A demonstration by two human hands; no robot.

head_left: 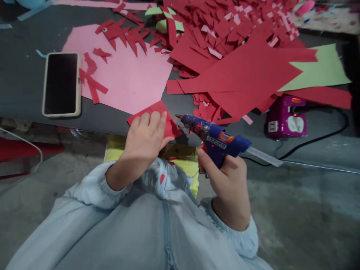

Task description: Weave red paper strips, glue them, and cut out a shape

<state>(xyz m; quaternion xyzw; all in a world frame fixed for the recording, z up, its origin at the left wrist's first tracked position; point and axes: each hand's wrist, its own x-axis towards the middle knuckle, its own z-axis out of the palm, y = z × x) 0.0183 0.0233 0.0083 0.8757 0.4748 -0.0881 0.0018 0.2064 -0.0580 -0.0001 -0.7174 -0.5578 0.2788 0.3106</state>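
My left hand point(147, 133) grips a small red piece of paper point(173, 127) at the table's front edge, its fingers across the top and the thumb by the near edge. My right hand point(225, 176) is wrapped round the handle of a blue hot glue gun point(215, 131). The gun's nozzle points left, close to the right corner of that red piece and apart from it. A clear glue stick point(264, 155) sticks out of the gun's back. Beyond my left hand lies a pink sheet of paper point(135, 75) with red cut-out shapes point(112, 32) on it.
A phone point(61, 84) lies face up at left. Large red sheets point(239, 78), a green sheet point(317, 69) and a heap of red scraps point(225, 22) cover the right and back. A purple power adapter point(287, 116) with a black cord point(312, 140) stands at the right edge.
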